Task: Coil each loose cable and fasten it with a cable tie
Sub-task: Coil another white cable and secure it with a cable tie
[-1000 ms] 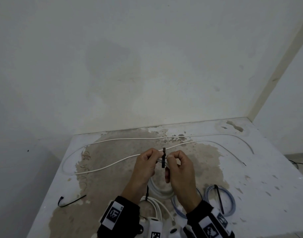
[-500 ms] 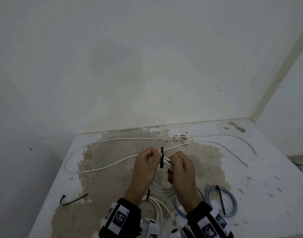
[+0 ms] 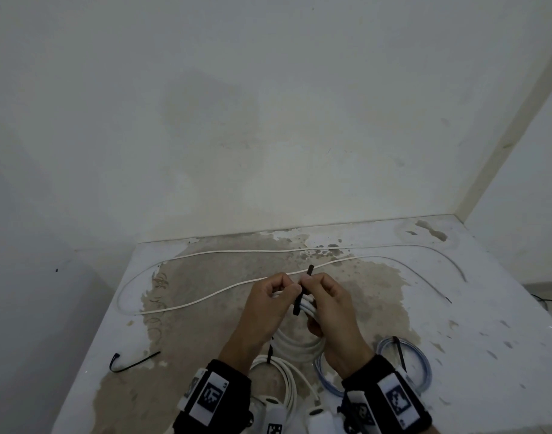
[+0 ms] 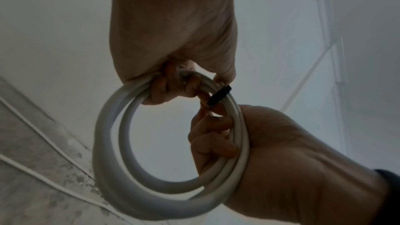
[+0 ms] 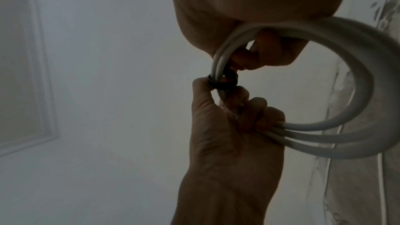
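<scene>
I hold a coil of white cable (image 3: 299,343) up over the table between both hands. My left hand (image 3: 284,292) grips the coil's top left, its fingers (image 4: 168,90) curled round the strands. My right hand (image 3: 315,286) grips the strands just to the right, fingers (image 4: 214,136) hooked through the loop. A black cable tie (image 3: 302,291) wraps the strands between the hands and leans to the right. From the right wrist the cable tie (image 5: 223,82) shows as a closed band, with my left thumb (image 5: 201,83) against it. The coil (image 5: 357,91) hangs to the side.
A long loose white cable (image 3: 206,300) snakes over the stained table (image 3: 487,324). A spare black tie (image 3: 134,363) lies near the left edge. A tied blue coil (image 3: 422,371) and a tied white coil (image 3: 287,374) lie close to my wrists. A wall stands behind.
The black tie has tipped from upright to leaning right, and my hands have closed in a little on it. The coil stays held in the same place.
</scene>
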### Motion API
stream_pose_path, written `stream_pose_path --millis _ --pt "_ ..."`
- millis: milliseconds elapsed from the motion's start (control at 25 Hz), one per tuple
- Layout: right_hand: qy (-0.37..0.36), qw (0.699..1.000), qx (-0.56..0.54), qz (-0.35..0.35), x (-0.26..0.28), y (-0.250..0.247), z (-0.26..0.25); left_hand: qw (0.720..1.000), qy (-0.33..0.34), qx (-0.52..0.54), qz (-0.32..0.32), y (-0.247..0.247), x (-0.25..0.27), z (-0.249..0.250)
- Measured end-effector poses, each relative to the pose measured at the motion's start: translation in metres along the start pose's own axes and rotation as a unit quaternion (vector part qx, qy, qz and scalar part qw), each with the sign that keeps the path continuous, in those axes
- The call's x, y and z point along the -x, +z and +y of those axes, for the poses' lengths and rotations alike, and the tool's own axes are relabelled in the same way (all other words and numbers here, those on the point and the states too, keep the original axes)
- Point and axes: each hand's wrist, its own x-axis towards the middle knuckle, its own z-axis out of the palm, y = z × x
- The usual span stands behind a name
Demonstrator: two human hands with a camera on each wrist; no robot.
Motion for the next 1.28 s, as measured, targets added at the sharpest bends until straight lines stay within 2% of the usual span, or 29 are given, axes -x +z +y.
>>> stream_pose_path --millis 200,520,720,840,1000,1080,1200,1280 --pt "0.034 0.997 -0.017 0.06 -0.008 0.001 0.004 0.999 -0.022 -0.003 -0.048 -0.003 0.0 0.004" --pt "-0.026 0.997 0.033 0.064 -0.013 -0.002 0.005 0.996 -0.073 0.019 -0.055 -0.002 0.002 0.008" --pt "0.067 0.996 -0.014 0.061 -0.016 0.001 0.007 0.992 -0.08 0.003 -0.098 -0.011 0.0 0.007" --pt "0.086 0.994 -0.034 0.052 -0.016 -0.001 0.011 0.992 -0.083 -0.015 -0.09 -0.011 0.001 0.009" --pt "0.036 0.999 0.0 -0.031 -0.011 -0.009 0.009 0.993 -0.109 -0.028 0.018 -0.003 0.0 0.004" --pt "-0.016 0.997 0.056 -0.059 -0.003 -0.012 0.009 0.992 -0.09 -0.049 0.068 -0.002 -0.004 0.001" --pt "-0.111 0.986 0.11 -0.049 0.004 -0.014 0.011 0.99 -0.064 -0.092 0.086 -0.001 -0.006 -0.002" --pt "-0.14 0.984 0.111 -0.028 0.003 -0.016 0.009 0.994 -0.038 -0.087 0.058 0.0 -0.002 -0.002"
